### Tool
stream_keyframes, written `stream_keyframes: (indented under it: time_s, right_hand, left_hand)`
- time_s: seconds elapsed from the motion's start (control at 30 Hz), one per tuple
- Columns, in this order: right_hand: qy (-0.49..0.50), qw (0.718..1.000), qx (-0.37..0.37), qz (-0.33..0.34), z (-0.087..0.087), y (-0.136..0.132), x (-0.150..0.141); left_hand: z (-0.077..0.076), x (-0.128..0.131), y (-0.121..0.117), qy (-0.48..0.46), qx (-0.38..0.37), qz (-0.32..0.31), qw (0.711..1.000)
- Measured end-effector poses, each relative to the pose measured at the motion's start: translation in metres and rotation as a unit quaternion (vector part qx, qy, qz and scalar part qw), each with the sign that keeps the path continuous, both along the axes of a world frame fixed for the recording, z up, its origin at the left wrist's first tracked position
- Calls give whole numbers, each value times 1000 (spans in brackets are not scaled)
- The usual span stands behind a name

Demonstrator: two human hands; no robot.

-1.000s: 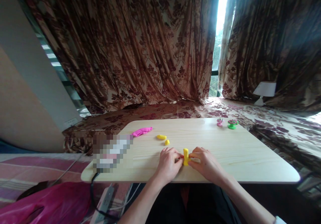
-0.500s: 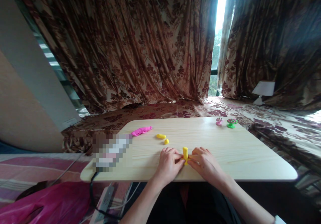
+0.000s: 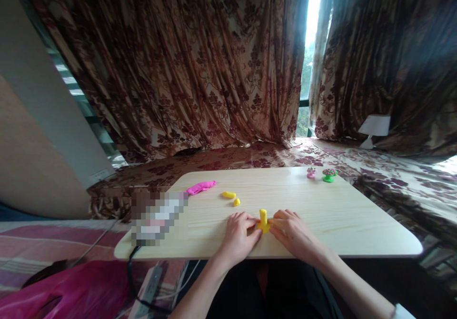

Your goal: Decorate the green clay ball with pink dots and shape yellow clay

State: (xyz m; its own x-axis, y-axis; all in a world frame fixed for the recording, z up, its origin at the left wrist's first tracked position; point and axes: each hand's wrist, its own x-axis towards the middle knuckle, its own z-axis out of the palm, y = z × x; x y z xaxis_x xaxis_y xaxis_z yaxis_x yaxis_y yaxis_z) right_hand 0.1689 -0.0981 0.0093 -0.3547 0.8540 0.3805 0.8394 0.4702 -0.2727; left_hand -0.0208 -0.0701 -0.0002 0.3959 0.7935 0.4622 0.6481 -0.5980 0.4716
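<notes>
Between my hands a piece of yellow modelling clay (image 3: 263,218) stands upright on the table, a short column with a wider, flattened foot. My left hand (image 3: 240,235) pinches the left side of that foot with thumb and fingertips. From the other side, my right hand (image 3: 291,231) grips its right edge in the same way. Beyond my left hand lie a small yellow clay roll (image 3: 229,194) and a small yellow lump (image 3: 236,202).
A pink clay strip (image 3: 202,187) lies at the table's (image 3: 342,224) back left, beside a pixelated object (image 3: 160,216). A pink piece (image 3: 311,172) and a green-based piece with pink dots (image 3: 329,174) stand at the back right. A white lamp (image 3: 374,126) stands beyond.
The yellow clay's foot has become wider and flatter under my fingers, while its column stays upright. My hands keep nearly the same place. The view has shifted slightly.
</notes>
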Motion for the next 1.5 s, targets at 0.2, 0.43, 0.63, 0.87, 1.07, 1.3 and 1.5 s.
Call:
stream_keyframes:
  time_s: [0.2,0.43,0.63,0.87,1.07,1.3,1.5]
  right_hand:
    - [79,996,-46,16,5,0,-1]
    - [92,993,-70,29,7,5,-7]
    - [113,990,-67,54,10,17,-10]
    - [118,988,-82,64,8,21,-8]
    - [132,991,-8,29,-7,12,-11]
    - [97,995,10,12,-8,1,-17]
    - [62,998,10,-8,-5,-10,-19]
  left_hand:
    - [2,4,-3,-2,9,12,1000]
    - [11,10,-14,17,29,57,998]
    - [8,0,-2,37,23,57,997]
    - [8,-3,-1,19,11,24,999]
    - [6,-1,-2,25,20,30,999]
    - [4,-1,3,34,28,29,999]
    - [4,-1,-1,59,48,25,997]
